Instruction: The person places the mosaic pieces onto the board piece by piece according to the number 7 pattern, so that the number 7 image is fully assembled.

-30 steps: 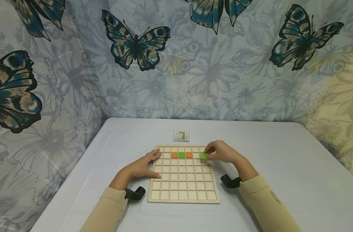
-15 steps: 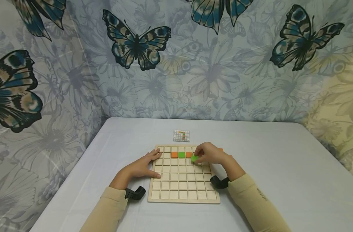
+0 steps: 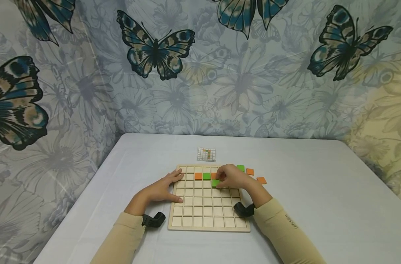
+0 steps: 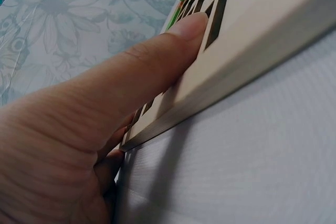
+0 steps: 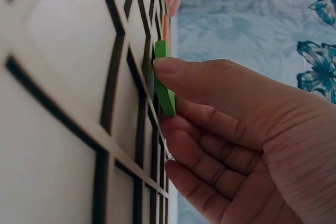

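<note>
A wooden grid board (image 3: 208, 211) lies flat on the table. My right hand (image 3: 232, 177) pinches a green square tile (image 5: 164, 80) between thumb and fingers, over the cell just below the right orange tile in the row. That row holds an orange tile (image 3: 198, 176), a green tile (image 3: 206, 176) and another orange tile (image 3: 213, 175), partly hidden by my fingers. My left hand (image 3: 159, 189) rests on the board's left edge, thumb and fingers spread. In the left wrist view its thumb (image 4: 184, 30) lies on the frame.
Behind the board lies a small grid card (image 3: 206, 154) with a coloured pattern. Right of the board sit a loose green tile (image 3: 241, 168) and two orange tiles, one nearer the board (image 3: 250, 171) and one farther out (image 3: 261, 180). A white cloth covers the table (image 3: 306, 183).
My right hand has carried the green tile leftward across the board to below the right orange tile. Loose tiles to the right have come into view. My left hand stays put.
</note>
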The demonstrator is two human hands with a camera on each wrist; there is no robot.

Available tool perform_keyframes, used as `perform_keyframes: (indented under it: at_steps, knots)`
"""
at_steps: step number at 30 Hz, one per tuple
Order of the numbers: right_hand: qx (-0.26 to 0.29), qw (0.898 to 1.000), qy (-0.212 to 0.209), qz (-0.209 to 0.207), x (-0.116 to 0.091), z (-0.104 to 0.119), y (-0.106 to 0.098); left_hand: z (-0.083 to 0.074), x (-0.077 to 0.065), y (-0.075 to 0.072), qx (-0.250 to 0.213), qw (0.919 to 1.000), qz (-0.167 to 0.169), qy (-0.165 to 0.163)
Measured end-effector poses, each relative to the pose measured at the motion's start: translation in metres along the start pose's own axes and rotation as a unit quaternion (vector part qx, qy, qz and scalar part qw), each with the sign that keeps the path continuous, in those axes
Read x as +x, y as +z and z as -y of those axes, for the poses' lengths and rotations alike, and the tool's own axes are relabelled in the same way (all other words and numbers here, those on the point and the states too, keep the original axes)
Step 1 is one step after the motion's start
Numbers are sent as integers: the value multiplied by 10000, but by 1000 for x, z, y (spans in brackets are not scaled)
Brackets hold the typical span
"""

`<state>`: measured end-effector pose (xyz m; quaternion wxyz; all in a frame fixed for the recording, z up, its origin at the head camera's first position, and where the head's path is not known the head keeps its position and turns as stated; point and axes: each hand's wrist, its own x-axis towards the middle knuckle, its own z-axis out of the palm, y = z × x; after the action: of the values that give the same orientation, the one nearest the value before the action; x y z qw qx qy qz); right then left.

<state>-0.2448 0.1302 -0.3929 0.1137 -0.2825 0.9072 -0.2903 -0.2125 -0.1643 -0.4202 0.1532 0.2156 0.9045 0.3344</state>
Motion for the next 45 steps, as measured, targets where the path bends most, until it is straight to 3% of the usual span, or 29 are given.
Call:
perform_keyframes:
  at_steps: [6,31,40,45]
  knots:
    - [1,9999,-155,-17,0,2,1,1,-1,0,21,10000,1,-25]
    - [164,9999,-42,-37,-5,-4,-1,1,0,0,-31,10000,35,13]
    - [810,9967,-81,-3,-23,-22,-20,0,0,0,50,10000,-20,-23]
    - [1134,9933,143,-160,-37,-37,-31,1,1,0,65,10000,-2,-20]
